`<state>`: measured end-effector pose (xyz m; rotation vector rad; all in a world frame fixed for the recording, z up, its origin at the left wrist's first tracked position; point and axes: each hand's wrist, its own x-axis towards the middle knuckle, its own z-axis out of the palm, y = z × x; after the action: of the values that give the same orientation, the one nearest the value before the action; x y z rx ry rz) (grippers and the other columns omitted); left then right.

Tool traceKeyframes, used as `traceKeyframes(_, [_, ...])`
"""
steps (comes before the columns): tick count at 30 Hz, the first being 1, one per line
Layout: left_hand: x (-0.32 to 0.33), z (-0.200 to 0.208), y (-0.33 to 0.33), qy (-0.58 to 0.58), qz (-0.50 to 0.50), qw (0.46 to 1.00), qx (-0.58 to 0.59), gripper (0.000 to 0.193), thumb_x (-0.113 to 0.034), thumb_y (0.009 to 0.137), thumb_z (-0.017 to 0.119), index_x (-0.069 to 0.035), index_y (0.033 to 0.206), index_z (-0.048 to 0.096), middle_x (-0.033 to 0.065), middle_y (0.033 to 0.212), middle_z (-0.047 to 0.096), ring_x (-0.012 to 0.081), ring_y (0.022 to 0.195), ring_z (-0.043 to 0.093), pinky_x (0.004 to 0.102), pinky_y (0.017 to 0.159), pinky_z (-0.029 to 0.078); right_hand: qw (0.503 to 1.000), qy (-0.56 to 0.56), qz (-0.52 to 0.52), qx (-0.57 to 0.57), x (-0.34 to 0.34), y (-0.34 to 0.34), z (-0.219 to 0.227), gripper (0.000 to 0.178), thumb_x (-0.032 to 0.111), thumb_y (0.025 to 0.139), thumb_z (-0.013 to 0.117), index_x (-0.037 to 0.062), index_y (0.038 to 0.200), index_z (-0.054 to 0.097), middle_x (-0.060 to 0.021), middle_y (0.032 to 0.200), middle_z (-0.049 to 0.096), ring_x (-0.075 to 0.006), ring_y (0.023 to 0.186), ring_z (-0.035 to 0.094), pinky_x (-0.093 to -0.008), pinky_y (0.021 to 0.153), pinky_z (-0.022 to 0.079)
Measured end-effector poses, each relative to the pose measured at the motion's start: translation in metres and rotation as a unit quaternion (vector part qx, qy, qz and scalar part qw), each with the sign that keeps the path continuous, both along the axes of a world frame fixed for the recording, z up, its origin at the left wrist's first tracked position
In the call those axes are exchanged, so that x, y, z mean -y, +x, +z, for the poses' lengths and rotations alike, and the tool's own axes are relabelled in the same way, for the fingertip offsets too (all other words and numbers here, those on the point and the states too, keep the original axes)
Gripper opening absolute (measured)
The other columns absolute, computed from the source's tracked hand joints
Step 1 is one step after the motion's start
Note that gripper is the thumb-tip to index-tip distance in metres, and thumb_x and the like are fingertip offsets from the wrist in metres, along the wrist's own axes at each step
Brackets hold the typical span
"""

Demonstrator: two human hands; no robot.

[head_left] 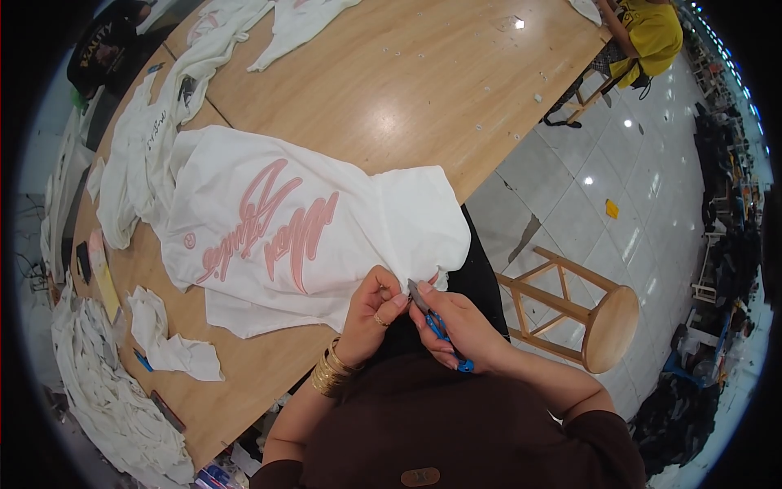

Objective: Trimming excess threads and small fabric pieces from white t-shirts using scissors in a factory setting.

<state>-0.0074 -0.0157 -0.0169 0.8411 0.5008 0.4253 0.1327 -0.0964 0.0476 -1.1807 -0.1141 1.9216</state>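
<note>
A white T-shirt [334,183] with large pink lettering lies spread at the table's near edge, its sleeve side hanging toward me. My left hand [368,316], with a ring and gold bangles, pinches the cloth near the sleeve's edge. In my right hand [472,330] is a pair of thread snips [437,323] with blue handles. Their blade tips point at the fabric just beside my left fingertips. Whether the blades touch a thread is too small to make out.
The wooden table [391,98] carries more white shirts [134,179], a heaped white pile [106,399] and a white cloth piece [175,346] on the left. A wooden stool [611,326] stands at right on the tiled floor. Two other people, one in a yellow shirt [652,37], are at the far edges.
</note>
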Motion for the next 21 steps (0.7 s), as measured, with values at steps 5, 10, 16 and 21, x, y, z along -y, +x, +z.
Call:
traceKeyframes(5, [0.001,-0.008,-0.006,-0.003,-0.002,1.0,0.0,0.01,-0.01,0.092,0.049,-0.007,0.09,0.039,0.0015,0.078,0.053,0.0068,0.072,0.052,0.0208,0.068,0.042,0.998,0.018,-0.021,0.054,0.001,-0.007,-0.005,0.046,0.041,0.098,0.029,0.005,0.075,0.044,-0.0003,0.044,0.034,-0.0091,0.031,0.028,-0.0226,0.032,0.027])
traceKeyframes(10, [-0.001,-0.001,-0.005,0.079,0.022,0.994,-0.078,0.013,-0.006,0.09,0.052,-0.006,0.09,0.039,0.0013,0.077,0.055,0.005,0.07,0.051,0.018,0.062,0.039,0.996,0.028,-0.011,0.08,0.0,-0.006,-0.009,0.045,0.04,0.099,0.029,0.0049,0.077,0.045,-0.0002,0.044,0.033,-0.0091,0.032,0.029,-0.0222,0.033,0.028])
traceKeyframes(16, [-0.002,0.014,0.006,0.064,0.03,0.995,-0.065,0.013,-0.004,0.09,0.052,-0.004,0.096,0.04,0.0039,0.073,0.06,0.0053,0.069,0.053,0.0179,0.06,0.039,0.992,0.038,-0.026,0.117,0.001,-0.009,-0.015,0.045,0.039,0.098,0.03,0.0054,0.074,0.045,-0.0002,0.044,0.036,-0.0084,0.032,0.029,-0.0227,0.034,0.029])
traceKeyframes(21, [-0.001,0.01,0.004,0.122,0.022,0.987,-0.103,0.013,-0.007,0.09,0.054,-0.003,0.097,0.043,0.0028,0.072,0.059,0.0043,0.066,0.052,0.0183,0.059,0.041,0.983,0.058,-0.029,0.169,0.003,-0.011,-0.016,0.044,0.038,0.098,0.031,0.0053,0.074,0.046,-0.0002,0.046,0.037,-0.0081,0.033,0.032,-0.0226,0.034,0.03])
